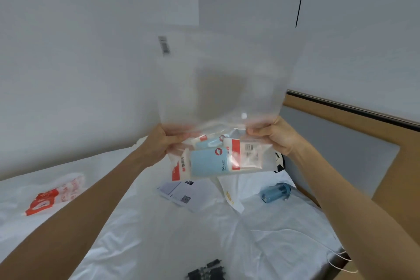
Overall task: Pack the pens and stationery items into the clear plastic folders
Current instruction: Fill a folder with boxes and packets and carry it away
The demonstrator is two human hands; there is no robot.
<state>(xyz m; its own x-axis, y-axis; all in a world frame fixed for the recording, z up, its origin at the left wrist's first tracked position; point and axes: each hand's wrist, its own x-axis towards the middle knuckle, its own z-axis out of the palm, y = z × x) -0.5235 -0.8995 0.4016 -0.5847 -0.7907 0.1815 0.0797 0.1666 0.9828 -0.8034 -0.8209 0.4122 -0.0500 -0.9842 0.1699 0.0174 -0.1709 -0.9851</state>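
Note:
A clear plastic folder [227, 79] is held up in front of me above the bed, blurred by motion. My left hand [159, 143] grips its lower left part and my right hand [276, 135] grips its lower right part. Several stationery packs sit in its bottom: a light blue pack [209, 162] and red-and-white packs [241, 152]. A barcode sticker [164, 45] shows at the folder's upper left. Dark pens or clips [205, 271] lie on the sheet at the bottom edge of the view.
The white bed sheet [159, 234] carries a red-and-white plastic bag [54, 193] at left, printed paper sheets [181, 193] in the middle, a white envelope [229, 191] and a blue bottle [275, 192] at right. A wooden headboard frame [363, 118] runs along the right. A white cord [336, 254] lies near the bed's edge.

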